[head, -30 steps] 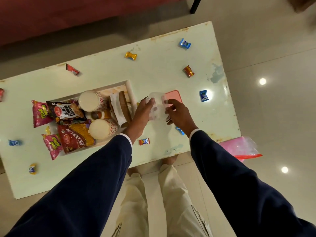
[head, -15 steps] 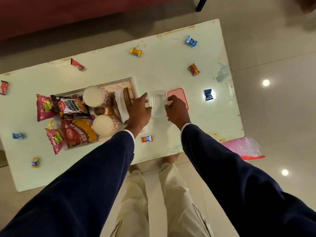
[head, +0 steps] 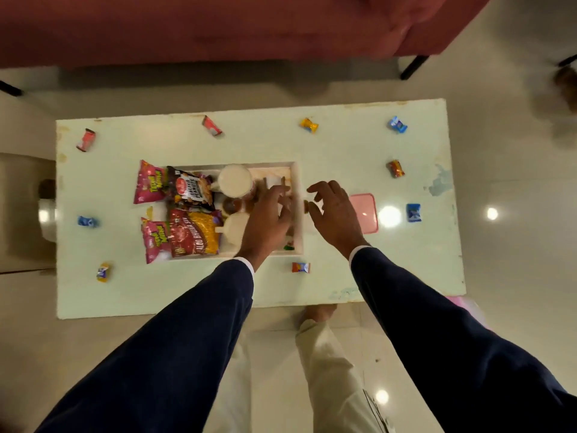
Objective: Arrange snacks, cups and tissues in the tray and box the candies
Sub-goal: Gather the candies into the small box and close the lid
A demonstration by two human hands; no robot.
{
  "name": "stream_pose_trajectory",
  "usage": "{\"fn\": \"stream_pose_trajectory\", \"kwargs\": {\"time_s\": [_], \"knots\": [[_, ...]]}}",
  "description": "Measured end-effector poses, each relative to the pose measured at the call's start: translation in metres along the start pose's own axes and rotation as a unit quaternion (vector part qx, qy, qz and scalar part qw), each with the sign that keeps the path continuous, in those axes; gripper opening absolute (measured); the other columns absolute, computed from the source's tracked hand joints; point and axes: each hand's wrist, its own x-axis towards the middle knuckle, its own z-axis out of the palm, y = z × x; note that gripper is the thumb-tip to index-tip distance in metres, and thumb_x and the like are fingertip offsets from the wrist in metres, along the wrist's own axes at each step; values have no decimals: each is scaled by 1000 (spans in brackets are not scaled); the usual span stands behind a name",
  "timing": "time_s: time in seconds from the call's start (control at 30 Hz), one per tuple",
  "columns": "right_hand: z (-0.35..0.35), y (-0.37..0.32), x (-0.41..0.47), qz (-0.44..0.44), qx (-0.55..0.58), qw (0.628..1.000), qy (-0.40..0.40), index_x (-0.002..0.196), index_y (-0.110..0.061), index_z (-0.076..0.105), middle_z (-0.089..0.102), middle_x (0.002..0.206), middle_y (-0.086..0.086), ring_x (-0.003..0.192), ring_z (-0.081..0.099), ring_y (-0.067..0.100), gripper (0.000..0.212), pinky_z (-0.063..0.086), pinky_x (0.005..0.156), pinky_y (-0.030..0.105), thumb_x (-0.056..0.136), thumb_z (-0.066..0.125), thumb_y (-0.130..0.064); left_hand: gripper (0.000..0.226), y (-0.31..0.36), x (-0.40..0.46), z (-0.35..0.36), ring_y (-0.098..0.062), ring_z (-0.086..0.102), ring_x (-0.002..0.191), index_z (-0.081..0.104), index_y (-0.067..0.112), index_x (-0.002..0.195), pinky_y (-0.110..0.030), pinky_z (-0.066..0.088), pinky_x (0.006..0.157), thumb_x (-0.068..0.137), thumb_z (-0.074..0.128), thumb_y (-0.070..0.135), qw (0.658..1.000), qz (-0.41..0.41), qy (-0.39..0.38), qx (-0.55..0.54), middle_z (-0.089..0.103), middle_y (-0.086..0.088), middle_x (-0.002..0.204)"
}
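The white tray (head: 298, 210) sits mid-table with snack packets (head: 193, 232) at its left and two paper cups (head: 234, 181) beside them. My left hand (head: 268, 214) hovers over the tray's right part with relaxed fingers, holding nothing and covering the tissue holder. My right hand (head: 335, 210) is spread just right of the tray, empty, and hides most of the clear candy box. The pink lid (head: 365, 214) lies flat by that hand. Several wrapped candies lie around the table, among them an orange one (head: 300, 267) and a blue one (head: 413, 212).
The pale green table (head: 343, 151) ends near my legs. More candies lie near the far edge (head: 309, 125) and the left end (head: 87, 221). A red sofa (head: 218, 26) runs behind the table. A pink bag (head: 465, 303) shows at the table's near right corner.
Both hands set the clear box down by the lid and let go. My left hand moved left over the tray, and my right hand opened above the box.
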Motion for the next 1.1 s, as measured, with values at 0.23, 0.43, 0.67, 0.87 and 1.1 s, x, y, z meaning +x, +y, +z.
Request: {"fn": "stream_pose_trajectory", "kwargs": {"time_s": [0.23,0.43,0.67,0.87,1.1], "knots": [[75,-144,42,-92,50,993,-58,109,-19,64,58,97,-6,78,55,10,23,44,71,26,92,53,-7,26,-77,-17,-147,-17,64,97,62,17,120,-32,47,77,96,53,14,988,-4,155,-4,67,2,111],[180,-261,85,-120,12,986,-113,109,-14,64,62,104,4,91,61,21,20,51,78,37,93,52,-9,27,-199,-25,-278,-9,60,81,61,28,117,-33,49,73,95,52,15,977,-98,187,38,59,10,112],[290,-330,149,-128,-40,973,-186,121,-15,57,55,112,4,86,59,18,30,50,84,35,92,57,-10,32,-320,-15,-360,-21,66,91,63,27,115,-38,55,76,90,69,46,963,-155,160,151,60,5,119],[347,-348,181,-124,-101,964,-213,133,-16,50,45,131,8,102,61,27,44,53,87,45,90,55,-7,50,-376,-14,-355,-20,65,99,52,30,133,-35,56,74,89,74,39,983,-113,18,146,44,4,134],[377,-365,224,-181,-183,952,-168,154,-34,29,21,164,3,136,45,32,74,53,98,40,92,53,-1,32,-396,-2,-346,-24,60,96,58,18,127,-39,56,76,96,64,15,963,5,-30,266,49,-5,128]]}}
